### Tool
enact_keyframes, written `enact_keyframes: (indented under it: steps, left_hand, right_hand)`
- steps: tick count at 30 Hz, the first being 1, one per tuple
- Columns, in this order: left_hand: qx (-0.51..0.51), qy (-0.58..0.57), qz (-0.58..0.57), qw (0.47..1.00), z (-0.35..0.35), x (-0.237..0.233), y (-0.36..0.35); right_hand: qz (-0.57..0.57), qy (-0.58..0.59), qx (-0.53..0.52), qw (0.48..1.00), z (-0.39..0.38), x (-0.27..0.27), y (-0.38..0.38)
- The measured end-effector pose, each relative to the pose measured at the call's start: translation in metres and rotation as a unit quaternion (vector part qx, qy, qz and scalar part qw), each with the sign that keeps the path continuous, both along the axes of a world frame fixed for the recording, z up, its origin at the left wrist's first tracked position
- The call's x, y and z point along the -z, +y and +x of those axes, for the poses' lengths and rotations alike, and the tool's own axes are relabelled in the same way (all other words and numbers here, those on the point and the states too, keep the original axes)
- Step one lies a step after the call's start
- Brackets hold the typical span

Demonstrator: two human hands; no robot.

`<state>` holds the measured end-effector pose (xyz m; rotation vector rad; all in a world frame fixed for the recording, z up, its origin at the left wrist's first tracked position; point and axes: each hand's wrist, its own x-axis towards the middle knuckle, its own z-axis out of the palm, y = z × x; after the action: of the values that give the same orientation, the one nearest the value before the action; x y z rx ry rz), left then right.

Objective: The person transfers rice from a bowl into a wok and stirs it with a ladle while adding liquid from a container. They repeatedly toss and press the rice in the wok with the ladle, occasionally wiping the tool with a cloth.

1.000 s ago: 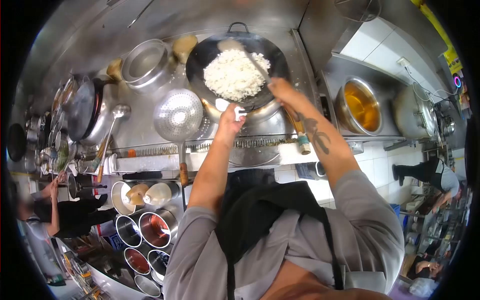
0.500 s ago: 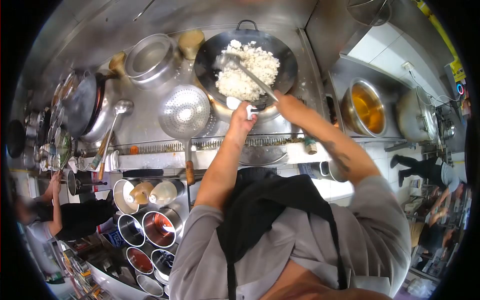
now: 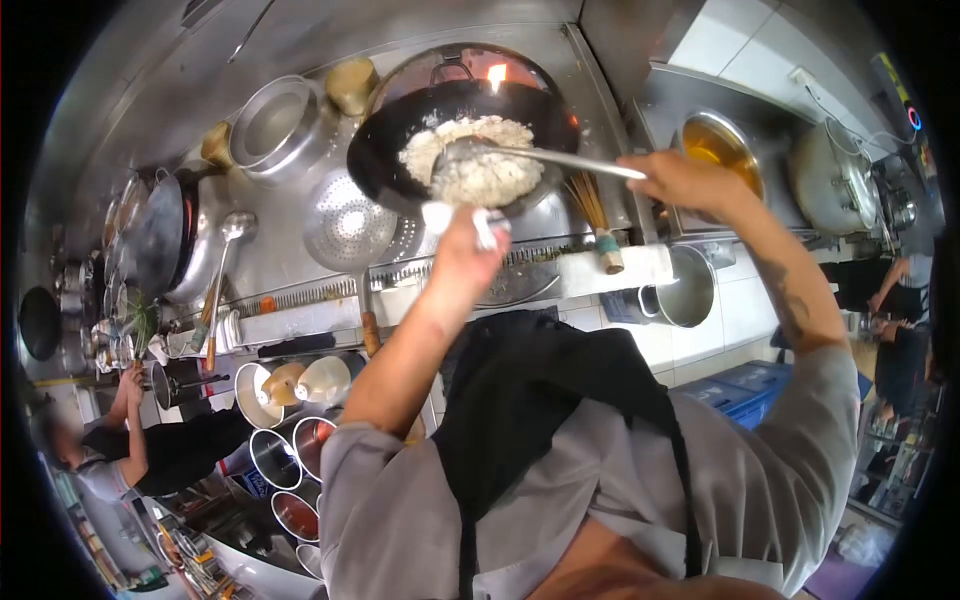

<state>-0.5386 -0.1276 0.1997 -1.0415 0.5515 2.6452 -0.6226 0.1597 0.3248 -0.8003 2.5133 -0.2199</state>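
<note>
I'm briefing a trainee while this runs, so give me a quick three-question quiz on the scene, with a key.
1. True or false: the right hand holds the ladle.
2. What lies in the wok? A) noodles B) rice C) whole eggs
3. Fill in: the left hand grips a white ____ at the wok's near edge.

Key: 1. True. 2. B, rice. 3. Cloth.
</note>
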Motion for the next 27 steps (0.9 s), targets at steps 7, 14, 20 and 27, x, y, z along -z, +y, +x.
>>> enact_keyframes:
  steps: [7, 14, 20, 27]
  left_hand:
    - [0.071, 0.090, 0.006, 0.993, 0.068, 0.146, 0.009]
    - [0.035, 0.029, -0.055, 0.997, -0.018, 0.043, -0.010]
    - [0.017, 0.025, -0.010, 0.999, -0.013, 0.061, -0.015]
    - [0.024, 0.031, -0.064, 0.997, 0.029, 0.083, -0.004]
  right_hand:
    - [0.003, 0.258, -0.004, 0.966, 0.015, 0.025, -0.011]
    - [-0.088, 0.091, -0.043, 0.991, 0.052, -0.053, 0.020]
    - [-0.074, 0.014, -0.007, 0.997, 0.020, 0.030, 0.013]
    - [-0.059, 0.122, 0.082, 0.987, 0.039, -0.003, 0.013]
